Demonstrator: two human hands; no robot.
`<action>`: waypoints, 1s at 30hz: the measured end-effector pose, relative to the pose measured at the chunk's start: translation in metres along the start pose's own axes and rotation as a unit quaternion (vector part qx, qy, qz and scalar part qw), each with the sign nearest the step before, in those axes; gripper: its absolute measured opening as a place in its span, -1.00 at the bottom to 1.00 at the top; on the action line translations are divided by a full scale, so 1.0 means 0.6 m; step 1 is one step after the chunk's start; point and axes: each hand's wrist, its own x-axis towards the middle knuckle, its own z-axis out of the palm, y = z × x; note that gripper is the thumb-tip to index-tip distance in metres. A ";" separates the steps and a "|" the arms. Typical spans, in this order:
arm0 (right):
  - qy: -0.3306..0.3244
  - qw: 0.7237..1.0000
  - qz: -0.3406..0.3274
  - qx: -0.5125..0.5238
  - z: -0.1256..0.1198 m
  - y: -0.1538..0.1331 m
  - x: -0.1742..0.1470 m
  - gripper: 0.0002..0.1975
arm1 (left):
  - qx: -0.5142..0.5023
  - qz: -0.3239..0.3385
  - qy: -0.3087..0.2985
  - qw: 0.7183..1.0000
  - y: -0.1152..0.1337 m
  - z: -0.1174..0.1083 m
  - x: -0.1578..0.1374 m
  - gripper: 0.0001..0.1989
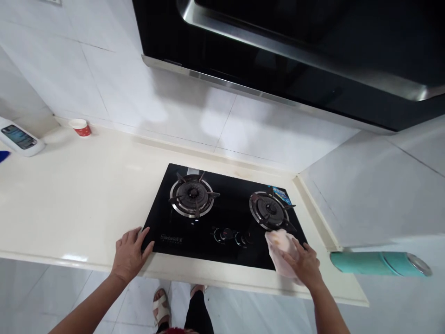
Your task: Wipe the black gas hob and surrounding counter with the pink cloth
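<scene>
A black glass two-burner gas stove [205, 241] is set in the cream countertop. My left hand [131, 250] rests at its front left corner, fingers apart, the thumb and fingertips touching the stove's edge. On the front right part of the glass, my right hand [304, 262] grips a pale pink cloth [283, 250] with brownish stains. The cloth lies just in front of the right burner [270, 209] and reaches over the stove's front edge. The left burner [193, 195] stands away from both hands. Two control knobs [227, 234] sit at the front centre.
A teal thermos bottle [371, 263] is at the counter's right end. Far left are a red and white paper cup [80, 127] and a white bottle [22, 138] with a label. A black range hood [278, 60] hangs over the back. The counter's front edge [225, 284] runs close by.
</scene>
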 end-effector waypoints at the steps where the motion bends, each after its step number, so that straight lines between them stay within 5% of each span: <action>1: -0.009 1.000 0.006 -0.008 0.014 0.002 0.004 -0.41 | -0.005 -0.001 0.000 1.000 -0.001 0.001 0.000 -0.52; 6: -0.078 0.996 0.010 -0.052 0.077 0.001 0.008 -0.32 | -0.007 -0.004 -0.005 1.000 0.001 0.000 0.002 -0.51; 9: -0.056 0.996 0.014 -0.072 0.101 -0.007 -0.011 -0.31 | -0.004 -0.004 -0.005 1.000 0.004 -0.002 0.002 -0.51; 14: 0.018 0.995 -0.068 -0.072 0.127 -0.035 -0.135 -0.38 | -0.008 0.000 -0.007 1.000 0.007 -0.006 0.000 -0.50; 17: 0.024 0.992 -0.115 -0.035 0.136 -0.089 -0.230 -0.42 | -0.011 0.001 -0.010 1.000 0.007 -0.005 0.000 -0.50; 21: -0.060 0.982 -0.176 0.032 0.151 -0.231 -0.322 -0.47 | -0.015 -0.002 -0.017 1.000 0.005 -0.004 0.001 -0.50; 26: -0.196 0.907 -0.321 0.188 0.173 -0.414 -0.399 -0.39 | -0.015 -0.005 -0.015 1.000 0.004 -0.009 0.000 -0.53; 30: -0.271 0.828 -0.343 0.352 0.161 -0.447 -0.422 -0.41 | -0.005 -0.004 -0.002 1.000 0.003 -0.009 -0.003 -0.55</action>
